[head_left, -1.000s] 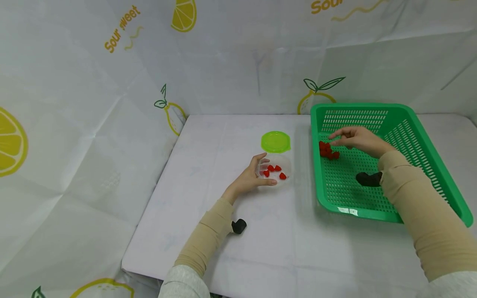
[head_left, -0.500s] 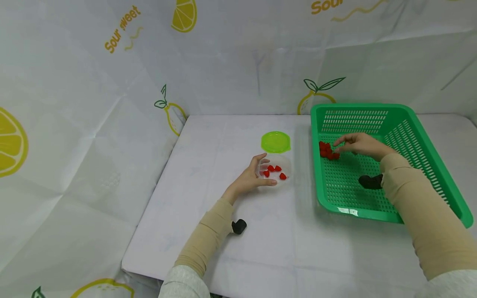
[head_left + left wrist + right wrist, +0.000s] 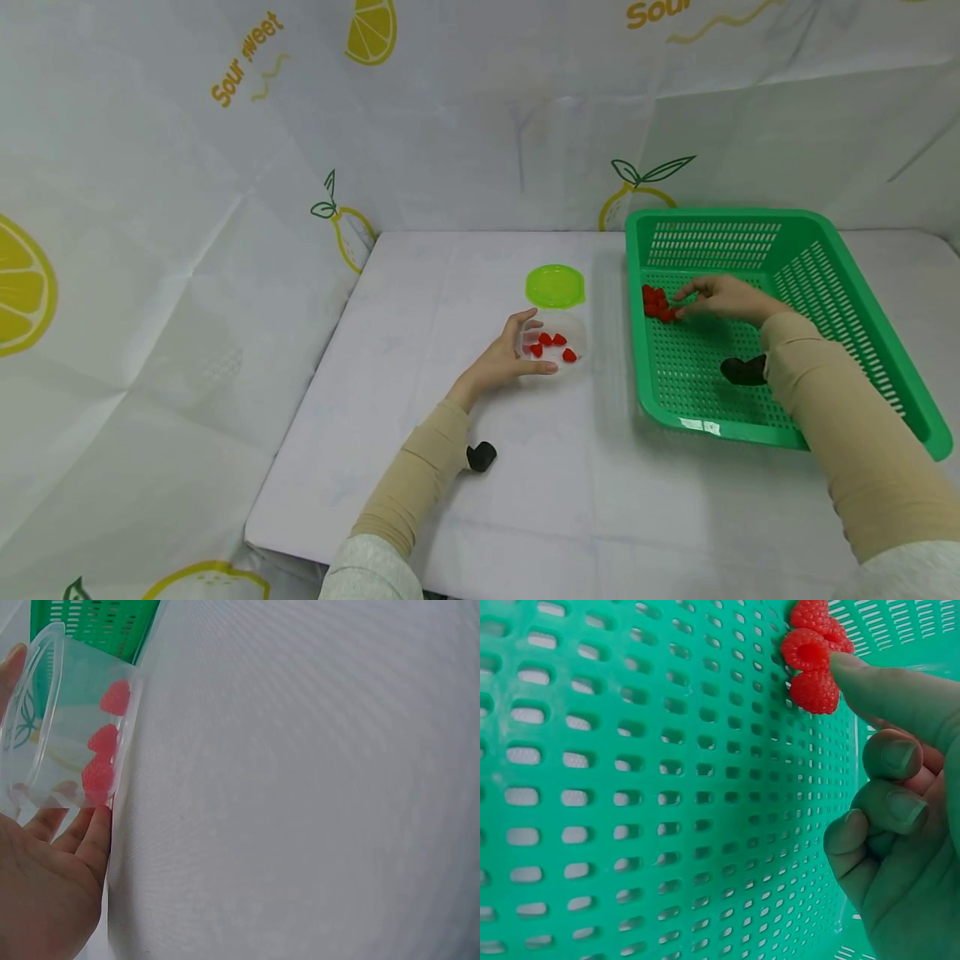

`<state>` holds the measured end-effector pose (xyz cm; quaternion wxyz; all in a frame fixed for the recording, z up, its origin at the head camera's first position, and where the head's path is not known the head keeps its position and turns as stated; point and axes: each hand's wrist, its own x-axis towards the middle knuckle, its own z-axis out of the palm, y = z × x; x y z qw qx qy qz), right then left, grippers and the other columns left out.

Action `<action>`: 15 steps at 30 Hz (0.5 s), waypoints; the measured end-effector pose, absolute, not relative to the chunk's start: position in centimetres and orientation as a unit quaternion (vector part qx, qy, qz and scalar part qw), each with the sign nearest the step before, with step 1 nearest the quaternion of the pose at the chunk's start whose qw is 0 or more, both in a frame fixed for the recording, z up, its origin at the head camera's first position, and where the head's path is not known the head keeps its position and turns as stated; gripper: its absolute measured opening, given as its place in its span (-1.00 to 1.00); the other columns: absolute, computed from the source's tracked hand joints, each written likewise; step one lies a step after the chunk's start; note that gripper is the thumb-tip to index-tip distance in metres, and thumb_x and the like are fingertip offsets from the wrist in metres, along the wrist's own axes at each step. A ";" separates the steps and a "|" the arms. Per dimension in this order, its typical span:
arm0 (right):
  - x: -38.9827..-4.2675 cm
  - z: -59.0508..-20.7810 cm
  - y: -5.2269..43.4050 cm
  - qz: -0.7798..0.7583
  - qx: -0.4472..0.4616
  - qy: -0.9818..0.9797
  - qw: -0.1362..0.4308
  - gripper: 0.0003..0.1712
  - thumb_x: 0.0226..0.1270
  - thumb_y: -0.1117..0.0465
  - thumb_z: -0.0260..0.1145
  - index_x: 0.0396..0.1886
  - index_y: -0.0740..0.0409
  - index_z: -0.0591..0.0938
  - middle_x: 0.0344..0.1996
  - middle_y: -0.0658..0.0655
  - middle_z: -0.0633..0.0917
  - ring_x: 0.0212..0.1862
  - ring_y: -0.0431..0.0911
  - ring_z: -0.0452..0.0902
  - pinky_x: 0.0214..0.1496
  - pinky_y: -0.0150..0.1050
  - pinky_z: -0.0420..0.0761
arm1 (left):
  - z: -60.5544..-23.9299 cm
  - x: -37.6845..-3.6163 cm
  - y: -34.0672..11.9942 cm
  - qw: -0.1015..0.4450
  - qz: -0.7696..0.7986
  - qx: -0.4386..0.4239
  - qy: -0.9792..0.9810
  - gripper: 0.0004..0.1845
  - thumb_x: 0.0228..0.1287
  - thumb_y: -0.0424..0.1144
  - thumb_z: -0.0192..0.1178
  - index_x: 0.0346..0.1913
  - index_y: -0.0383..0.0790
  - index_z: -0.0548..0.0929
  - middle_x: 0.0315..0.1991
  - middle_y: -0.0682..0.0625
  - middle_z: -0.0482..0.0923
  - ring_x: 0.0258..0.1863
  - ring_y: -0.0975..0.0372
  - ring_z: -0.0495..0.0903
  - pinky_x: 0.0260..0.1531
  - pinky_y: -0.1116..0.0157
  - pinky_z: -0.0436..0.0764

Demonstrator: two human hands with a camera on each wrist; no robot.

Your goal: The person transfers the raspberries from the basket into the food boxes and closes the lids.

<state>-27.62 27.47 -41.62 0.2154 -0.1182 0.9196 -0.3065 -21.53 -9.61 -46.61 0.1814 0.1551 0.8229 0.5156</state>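
My left hand [image 3: 498,358] holds a clear round plastic tub [image 3: 573,329] from its left side, thumb on the near side and fingers at the far side. Several red raspberries [image 3: 103,740] lie on the tub's bottom. My right hand [image 3: 727,300] reaches down into the green basket [image 3: 690,417], beside a small cluster of raspberries [image 3: 654,300] at its left wall. In the right wrist view the thumb's tip is right at one raspberry [image 3: 814,691], and the other fingers are bent. The index finger is mostly hidden behind the thumb there; in the head view it stands apart from the thumb.
A bright green lid [image 3: 555,287] lies flat on the white table [image 3: 525,500] just behind the tub. The basket's raised rim stands between tub and cluster. A white sheet with lemon prints [image 3: 480,125] hangs behind the table and at its left.
My right hand has lowered toward the cluster in the basket, its thumb and index finger coming to the nearest raspberry. The left hand and tub stay in place.
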 end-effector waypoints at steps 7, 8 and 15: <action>-27.5 -41.6 27.5 -0.285 -0.125 0.924 0.221 -0.35 0.27 -0.09 0.23 0.16 0.31 0.44 0.11 0.51 0.42 0.10 0.33 0.36 0.00 0.19 0.44 | -46.8 -21.7 -9.6 0.179 0.518 0.154 0.822 0.01 -0.06 0.01 0.43 0.39 0.28 -0.03 0.32 0.28 0.23 0.33 0.33 0.24 0.27 0.12 0.32; -27.5 -41.6 27.6 -0.282 -0.126 0.925 0.222 -0.36 0.27 -0.09 0.22 0.15 0.31 0.44 0.14 0.51 0.40 0.11 0.34 0.35 0.00 0.19 0.44 | -46.8 -21.7 -9.7 0.180 0.517 0.154 0.823 0.01 -0.05 0.01 0.42 0.39 0.29 -0.03 0.32 0.29 0.23 0.33 0.34 0.24 0.27 0.12 0.32; -27.4 -41.8 27.6 -0.272 -0.132 0.928 0.220 -0.38 0.28 -0.07 0.22 0.14 0.31 0.45 0.13 0.51 0.40 0.07 0.31 0.39 -0.06 0.12 0.48 | -46.9 -21.6 -9.7 0.179 0.519 0.154 0.822 0.00 -0.05 0.02 0.42 0.39 0.30 -0.03 0.32 0.28 0.23 0.33 0.33 0.24 0.28 0.11 0.30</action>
